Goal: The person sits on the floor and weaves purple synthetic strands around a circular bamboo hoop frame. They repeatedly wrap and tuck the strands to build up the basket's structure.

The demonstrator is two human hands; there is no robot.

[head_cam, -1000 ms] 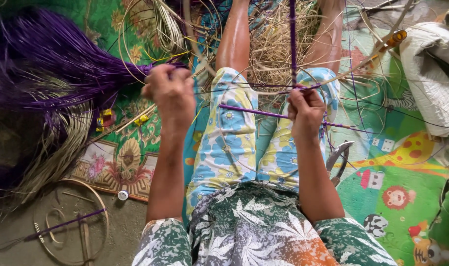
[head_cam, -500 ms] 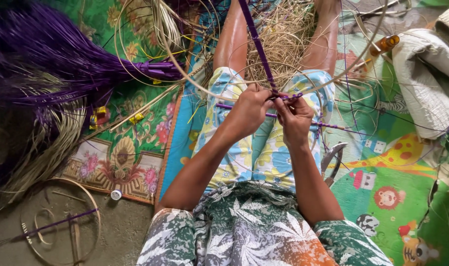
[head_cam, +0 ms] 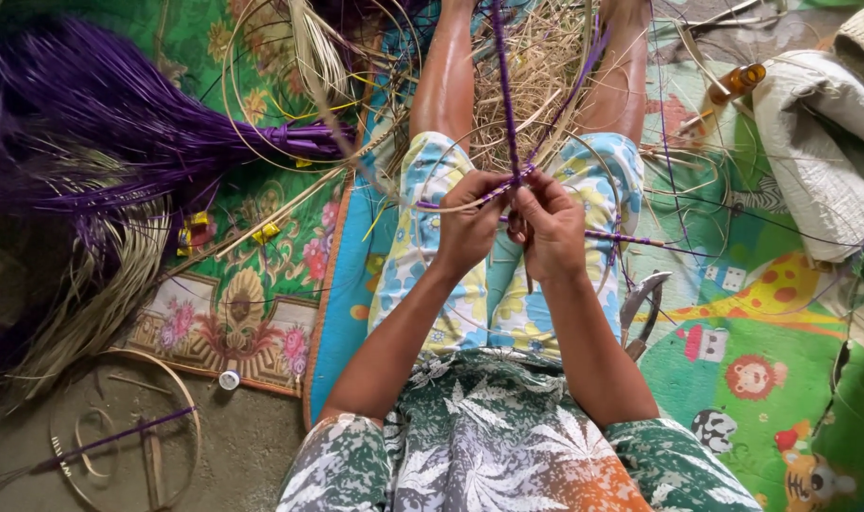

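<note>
Patterned floor mats (head_cam: pixel 261 313) underfoot, bundle of purple-dyed strands (head_cam: pixel 119 123) and pale straw far left, small hoops (head_cam: pixel 119 427) on bare ground below. Centre, above the lap: left hand (head_cam: pixel 470 228) and right hand (head_cam: pixel 546 228) touching, both pinched closed on crossing purple strips (head_cam: pixel 505 104) rising between the legs. Right: metal shears (head_cam: pixel 641 303), amber bottle (head_cam: pixel 735 81), grey cloth (head_cam: pixel 821 142).

left hand (head_cam: pixel 467 228) | right hand (head_cam: pixel 549 228) | both pinching purple strip (head_cam: pixel 504 85) (over lap)

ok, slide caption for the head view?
Both hands, left hand and right hand, pinch crossing purple strips above the lap.
</note>
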